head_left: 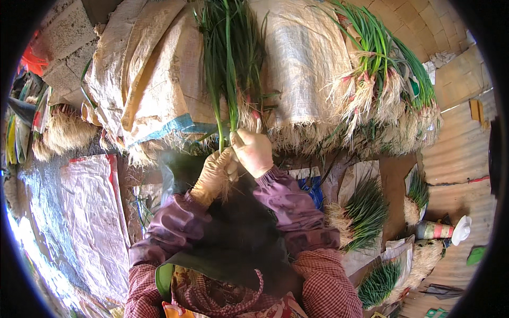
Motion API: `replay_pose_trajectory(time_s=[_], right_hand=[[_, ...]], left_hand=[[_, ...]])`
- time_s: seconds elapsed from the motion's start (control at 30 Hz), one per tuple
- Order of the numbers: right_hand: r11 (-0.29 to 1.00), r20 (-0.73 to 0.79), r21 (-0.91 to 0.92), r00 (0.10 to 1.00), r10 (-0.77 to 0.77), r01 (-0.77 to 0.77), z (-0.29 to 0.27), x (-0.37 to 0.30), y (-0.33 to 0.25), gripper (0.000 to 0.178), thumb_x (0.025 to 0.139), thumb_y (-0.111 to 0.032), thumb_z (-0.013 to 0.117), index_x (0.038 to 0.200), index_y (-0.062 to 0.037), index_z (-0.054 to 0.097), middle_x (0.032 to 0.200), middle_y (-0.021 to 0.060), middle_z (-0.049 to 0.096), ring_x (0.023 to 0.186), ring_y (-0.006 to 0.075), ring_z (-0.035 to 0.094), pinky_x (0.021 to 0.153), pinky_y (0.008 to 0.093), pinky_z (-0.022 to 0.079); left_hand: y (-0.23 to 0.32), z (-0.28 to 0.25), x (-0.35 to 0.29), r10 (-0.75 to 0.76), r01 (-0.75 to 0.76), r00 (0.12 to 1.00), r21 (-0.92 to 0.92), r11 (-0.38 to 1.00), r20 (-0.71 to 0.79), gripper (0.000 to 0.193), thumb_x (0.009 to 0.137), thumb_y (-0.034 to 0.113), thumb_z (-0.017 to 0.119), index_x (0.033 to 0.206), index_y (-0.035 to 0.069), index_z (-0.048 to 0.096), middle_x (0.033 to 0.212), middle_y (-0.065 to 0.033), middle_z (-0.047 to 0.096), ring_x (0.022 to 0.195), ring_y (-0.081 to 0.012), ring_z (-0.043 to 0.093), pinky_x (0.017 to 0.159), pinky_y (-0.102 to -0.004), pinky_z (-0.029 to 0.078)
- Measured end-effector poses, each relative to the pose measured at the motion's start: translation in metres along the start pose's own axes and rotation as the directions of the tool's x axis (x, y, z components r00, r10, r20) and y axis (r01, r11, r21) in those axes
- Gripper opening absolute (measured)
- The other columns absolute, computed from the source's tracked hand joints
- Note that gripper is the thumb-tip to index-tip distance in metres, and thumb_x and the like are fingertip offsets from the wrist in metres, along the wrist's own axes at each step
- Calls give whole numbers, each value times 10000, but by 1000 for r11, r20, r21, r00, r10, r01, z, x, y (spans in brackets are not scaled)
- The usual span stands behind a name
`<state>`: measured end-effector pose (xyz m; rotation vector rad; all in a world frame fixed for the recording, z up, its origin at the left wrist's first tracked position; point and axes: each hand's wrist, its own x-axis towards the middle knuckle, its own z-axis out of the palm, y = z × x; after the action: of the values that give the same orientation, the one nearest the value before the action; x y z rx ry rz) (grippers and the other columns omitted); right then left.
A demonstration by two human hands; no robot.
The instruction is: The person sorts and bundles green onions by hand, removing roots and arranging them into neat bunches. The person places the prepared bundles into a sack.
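Both my hands wear pale, soiled gloves and meet in front of my dark apron [233, 228]. My left hand [216, 174] is closed round the lower end of a scallion [220, 132], with fine roots showing below its fingers. Just above and to the right, my right hand [253, 152] pinches a scallion stalk [232, 108] between thumb and fingers. The long green leaves run away from me over a pile of scallions [246, 42]. Fingers hide the stalks' white ends.
Pale woven sacks [302, 63] cover a rooty heap beyond my hands. A loose scallion bunch [371, 79] lies on it at the right. More bunches [368, 212] rest on the ground at right, near a white-topped container [460, 230]. A pale sheet [95, 201] lies at left.
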<state>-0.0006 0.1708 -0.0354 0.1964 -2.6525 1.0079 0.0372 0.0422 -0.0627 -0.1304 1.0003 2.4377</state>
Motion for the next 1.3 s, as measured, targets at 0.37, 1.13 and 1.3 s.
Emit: replay_pose_trajectory(time_s=[0.37,1.13,1.3], right_hand=[[16,570,821,821,-25,-570,1,-7,6,299,915,-272,488,961,-3,611,605,-60,477,472,18,359,433,166,279],[949,-22,-274,985,-171,158,-24,61,27,157,867,-254,542,917,-114,595,553,12,538,407,112,443,370,276,367],[884,94,-455,982,164,-104,22,162,25,223,793,-200,576,901,-7,607,864,187,634,824,348,613,682,422,485]], left_hand=[[-7,-17,-22,-63,246,894,-369,896,443,288,937,338,412,898,69,505,548,31,425,428,-104,371,451,-268,328],[18,-6,-20,-178,206,957,-105,973,229,311,892,255,523,1037,-19,534,530,30,419,456,-101,447,562,-274,478],[48,32,-35,27,-58,981,155,986,192,385,912,290,490,1061,-64,523,526,-8,490,500,-120,520,582,-285,483]])
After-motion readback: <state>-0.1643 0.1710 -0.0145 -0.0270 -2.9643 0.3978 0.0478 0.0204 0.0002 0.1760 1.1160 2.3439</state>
